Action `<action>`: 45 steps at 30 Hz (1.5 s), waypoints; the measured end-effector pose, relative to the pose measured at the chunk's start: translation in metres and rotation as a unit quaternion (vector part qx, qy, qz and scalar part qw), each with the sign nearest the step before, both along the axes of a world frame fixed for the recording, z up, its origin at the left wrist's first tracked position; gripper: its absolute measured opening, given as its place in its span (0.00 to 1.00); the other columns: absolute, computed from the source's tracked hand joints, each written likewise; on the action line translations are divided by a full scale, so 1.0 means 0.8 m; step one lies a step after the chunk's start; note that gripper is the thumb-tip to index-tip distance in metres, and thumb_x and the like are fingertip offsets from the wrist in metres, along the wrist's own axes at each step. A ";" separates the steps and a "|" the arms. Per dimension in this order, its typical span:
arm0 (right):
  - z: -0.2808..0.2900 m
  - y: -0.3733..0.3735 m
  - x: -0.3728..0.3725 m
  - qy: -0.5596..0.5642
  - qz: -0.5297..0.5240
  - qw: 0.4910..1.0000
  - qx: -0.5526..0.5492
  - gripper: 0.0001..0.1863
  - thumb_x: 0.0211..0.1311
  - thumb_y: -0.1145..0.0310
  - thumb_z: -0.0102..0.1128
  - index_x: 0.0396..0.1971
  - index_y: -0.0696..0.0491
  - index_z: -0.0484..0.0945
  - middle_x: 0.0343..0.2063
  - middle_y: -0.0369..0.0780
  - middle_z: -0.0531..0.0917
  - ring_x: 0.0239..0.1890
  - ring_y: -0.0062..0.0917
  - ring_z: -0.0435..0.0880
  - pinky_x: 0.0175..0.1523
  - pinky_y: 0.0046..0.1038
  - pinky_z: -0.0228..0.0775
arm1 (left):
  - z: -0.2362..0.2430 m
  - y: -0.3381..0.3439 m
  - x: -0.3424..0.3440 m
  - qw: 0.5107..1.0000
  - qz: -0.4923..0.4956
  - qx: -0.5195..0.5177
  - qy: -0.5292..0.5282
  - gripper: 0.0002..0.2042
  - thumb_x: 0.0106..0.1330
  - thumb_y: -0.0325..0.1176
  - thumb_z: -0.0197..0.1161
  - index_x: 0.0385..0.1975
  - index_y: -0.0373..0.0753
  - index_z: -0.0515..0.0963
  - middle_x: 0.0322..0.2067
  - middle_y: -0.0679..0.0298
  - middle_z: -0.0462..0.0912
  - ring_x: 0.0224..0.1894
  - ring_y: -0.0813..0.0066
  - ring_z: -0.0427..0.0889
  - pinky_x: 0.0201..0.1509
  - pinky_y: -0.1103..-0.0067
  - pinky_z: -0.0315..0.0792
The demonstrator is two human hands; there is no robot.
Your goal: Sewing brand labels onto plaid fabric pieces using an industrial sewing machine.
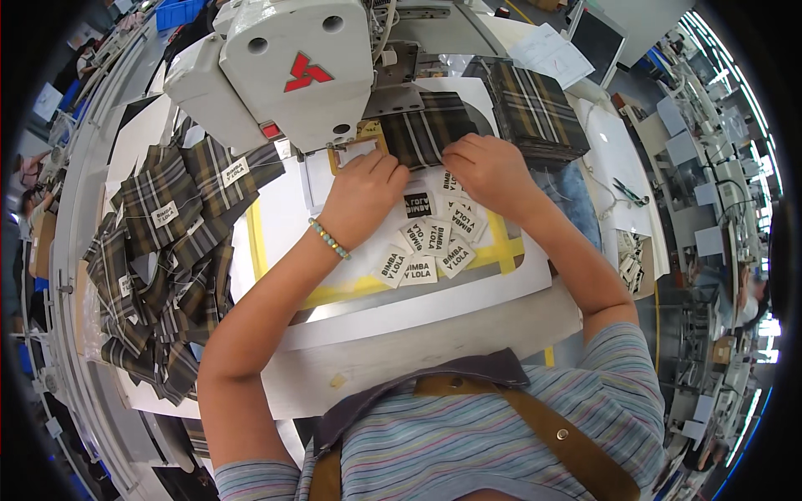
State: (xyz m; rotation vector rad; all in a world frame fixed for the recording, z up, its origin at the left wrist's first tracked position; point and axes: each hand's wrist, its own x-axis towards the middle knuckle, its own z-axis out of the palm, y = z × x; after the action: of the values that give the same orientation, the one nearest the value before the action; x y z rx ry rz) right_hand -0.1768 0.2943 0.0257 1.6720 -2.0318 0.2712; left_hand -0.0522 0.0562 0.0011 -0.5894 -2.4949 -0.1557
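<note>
Rows of workshop tables (706,367) curve away on the right of a white sewing machine (296,50), and a blue bin (177,13) stands behind it on the left. Just right of the machine's lower end, a dark plaid piece (424,125) with pale stripes lies flat on the work surface (393,321), which carries yellow tape (359,294).

On the side of the machine toward the person, the left hand (361,190) has its fingers drawn close together and bent, their tips at the plaid piece's near left corner; whether they pinch the cloth or only press it, I cannot tell. A beaded bracelet (330,240) circles that wrist. Farther right of the machine, the right hand (486,171) has its fingers curled in, thumb and forefinger closed on the piece's near right corner.

Between the forearms, nearer the person than the machine, cream labels (435,237) overlap in a loose cluster, with one black label (418,205) at its far end. Left of the machine sprawls a heap of plaid pieces (159,275), some bearing cream labels. Well to its right are a neat plaid stack (536,113) and, beyond that, dark snips (631,192).
</note>
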 end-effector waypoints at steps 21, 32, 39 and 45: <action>-0.005 -0.030 0.011 -0.151 0.009 0.988 0.031 0.15 0.72 0.63 0.65 0.50 0.57 0.88 0.55 0.39 0.87 0.62 0.34 0.81 0.65 0.37 0.76 | -0.006 -0.091 0.102 0.991 0.120 -0.046 -0.040 0.21 0.65 0.26 0.64 0.59 0.31 0.80 0.61 0.57 0.83 0.63 0.56 0.79 0.63 0.67 0.77; -0.015 -0.025 0.029 -0.158 -0.015 0.977 0.140 0.31 0.80 0.52 0.57 0.72 0.56 0.74 0.77 0.41 0.71 0.83 0.39 0.56 0.85 0.54 0.45 | 0.007 -0.099 0.128 0.986 0.098 0.002 -0.135 0.28 0.67 0.26 0.69 0.69 0.37 0.75 0.70 0.64 0.79 0.76 0.51 0.70 0.75 0.60 0.69; -0.002 -0.014 0.024 -0.196 -0.032 0.979 0.041 0.28 0.80 0.50 0.56 0.66 0.56 0.80 0.71 0.42 0.78 0.79 0.40 0.64 0.83 0.50 0.52 | 0.008 -0.101 0.129 0.988 0.076 0.038 -0.128 0.27 0.68 0.23 0.66 0.69 0.38 0.75 0.70 0.64 0.79 0.76 0.51 0.70 0.75 0.59 0.69; -0.010 -0.012 0.021 -0.197 0.002 0.979 0.043 0.27 0.80 0.50 0.56 0.67 0.53 0.81 0.73 0.41 0.75 0.81 0.39 0.61 0.84 0.51 0.49 | 0.008 -0.102 0.128 0.988 0.072 0.033 -0.129 0.29 0.67 0.23 0.66 0.70 0.39 0.75 0.69 0.64 0.80 0.76 0.53 0.70 0.75 0.59 0.68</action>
State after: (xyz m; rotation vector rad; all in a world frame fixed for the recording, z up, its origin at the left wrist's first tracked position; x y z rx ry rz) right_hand -0.1604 0.2850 0.0173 1.7863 -2.3533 0.5626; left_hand 0.0503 -0.0251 0.0075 -0.3786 -2.7583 -0.2743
